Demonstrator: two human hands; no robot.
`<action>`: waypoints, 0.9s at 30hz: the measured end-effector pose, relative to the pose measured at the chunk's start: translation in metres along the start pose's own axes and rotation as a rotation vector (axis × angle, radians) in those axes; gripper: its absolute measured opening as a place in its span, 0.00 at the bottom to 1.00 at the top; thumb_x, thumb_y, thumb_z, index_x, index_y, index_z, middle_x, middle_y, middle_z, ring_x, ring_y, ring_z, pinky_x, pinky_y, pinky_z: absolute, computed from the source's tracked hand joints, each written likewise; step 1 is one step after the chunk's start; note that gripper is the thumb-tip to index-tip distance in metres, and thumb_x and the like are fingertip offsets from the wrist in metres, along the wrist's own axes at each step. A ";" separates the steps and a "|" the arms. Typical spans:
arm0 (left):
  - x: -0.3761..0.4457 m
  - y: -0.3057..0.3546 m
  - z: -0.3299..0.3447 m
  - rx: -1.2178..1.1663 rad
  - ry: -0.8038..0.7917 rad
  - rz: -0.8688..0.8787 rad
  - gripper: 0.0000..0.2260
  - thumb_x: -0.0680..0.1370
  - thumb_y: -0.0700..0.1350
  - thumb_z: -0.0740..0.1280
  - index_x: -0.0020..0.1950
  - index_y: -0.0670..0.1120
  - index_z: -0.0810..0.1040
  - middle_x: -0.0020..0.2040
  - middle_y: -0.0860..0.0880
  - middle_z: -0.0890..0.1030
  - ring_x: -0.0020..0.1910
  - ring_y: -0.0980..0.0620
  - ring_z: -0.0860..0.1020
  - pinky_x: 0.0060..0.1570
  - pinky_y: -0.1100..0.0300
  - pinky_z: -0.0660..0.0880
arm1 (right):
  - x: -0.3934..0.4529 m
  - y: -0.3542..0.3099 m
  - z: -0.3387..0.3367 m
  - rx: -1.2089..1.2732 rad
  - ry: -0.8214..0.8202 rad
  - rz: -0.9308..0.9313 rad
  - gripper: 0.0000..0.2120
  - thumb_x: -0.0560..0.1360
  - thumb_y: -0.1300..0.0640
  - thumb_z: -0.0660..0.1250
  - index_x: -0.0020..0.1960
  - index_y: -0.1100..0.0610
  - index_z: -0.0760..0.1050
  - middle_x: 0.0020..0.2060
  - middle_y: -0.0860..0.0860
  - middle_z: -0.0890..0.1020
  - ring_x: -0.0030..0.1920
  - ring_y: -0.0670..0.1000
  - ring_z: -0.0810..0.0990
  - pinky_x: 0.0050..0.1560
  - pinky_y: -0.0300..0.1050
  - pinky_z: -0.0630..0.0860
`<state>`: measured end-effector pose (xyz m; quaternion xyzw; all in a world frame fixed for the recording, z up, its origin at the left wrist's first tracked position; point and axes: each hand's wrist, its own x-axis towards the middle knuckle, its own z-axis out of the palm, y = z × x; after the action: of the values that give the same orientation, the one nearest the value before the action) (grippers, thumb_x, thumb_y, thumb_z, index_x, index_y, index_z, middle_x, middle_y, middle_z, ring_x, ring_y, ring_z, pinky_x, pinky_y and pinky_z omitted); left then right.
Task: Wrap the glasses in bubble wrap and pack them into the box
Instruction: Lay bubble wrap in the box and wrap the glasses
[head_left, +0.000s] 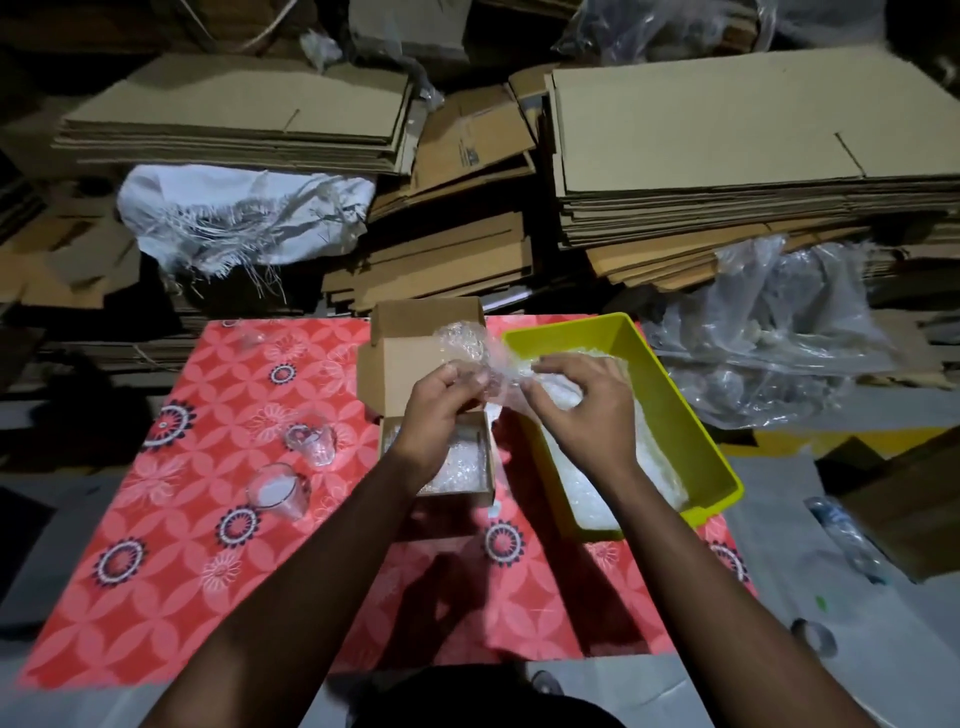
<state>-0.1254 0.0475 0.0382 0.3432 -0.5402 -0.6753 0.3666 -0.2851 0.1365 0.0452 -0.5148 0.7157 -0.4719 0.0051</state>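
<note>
Wrap (470, 348): clear, bubbly bundle, frame centre.
Left hand (441, 410): pinching wrap.
Right hand (582, 410): pinching wrap.
Box (415, 322): open, under the hands.
Glasses (311, 441): centre-left, loose on cloth (208, 571).

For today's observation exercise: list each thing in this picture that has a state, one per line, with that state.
Box: open, lid up, bubble wrap inside.
Bubble wrap: held by both hands.
Left hand: grip closed on it.
Right hand: pinching it.
Two glasses: unwrapped, on the cloth.
Yellow bin: holds more wrap.
</note>
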 end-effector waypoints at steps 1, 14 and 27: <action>-0.002 0.006 -0.006 -0.055 0.001 -0.008 0.08 0.81 0.35 0.62 0.45 0.43 0.78 0.38 0.51 0.83 0.40 0.55 0.81 0.49 0.57 0.76 | 0.000 -0.004 0.000 0.094 -0.002 0.098 0.11 0.74 0.44 0.71 0.53 0.48 0.83 0.52 0.41 0.84 0.54 0.47 0.78 0.56 0.45 0.74; -0.024 0.057 -0.114 -0.027 0.086 0.045 0.11 0.75 0.48 0.69 0.56 0.46 0.82 0.54 0.47 0.84 0.52 0.53 0.80 0.63 0.50 0.72 | -0.001 -0.070 0.038 0.950 -0.596 0.744 0.07 0.77 0.61 0.67 0.52 0.62 0.81 0.42 0.54 0.86 0.39 0.49 0.85 0.39 0.40 0.80; -0.042 0.061 -0.171 0.245 0.012 0.005 0.26 0.73 0.38 0.76 0.70 0.43 0.72 0.56 0.38 0.82 0.45 0.51 0.83 0.40 0.60 0.78 | 0.005 -0.075 0.052 0.849 -0.503 0.458 0.11 0.76 0.59 0.72 0.56 0.62 0.81 0.47 0.60 0.85 0.47 0.56 0.81 0.47 0.45 0.78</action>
<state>0.0500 -0.0069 0.0697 0.3879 -0.6173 -0.6012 0.3270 -0.2063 0.0961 0.0696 -0.3953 0.5328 -0.5686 0.4864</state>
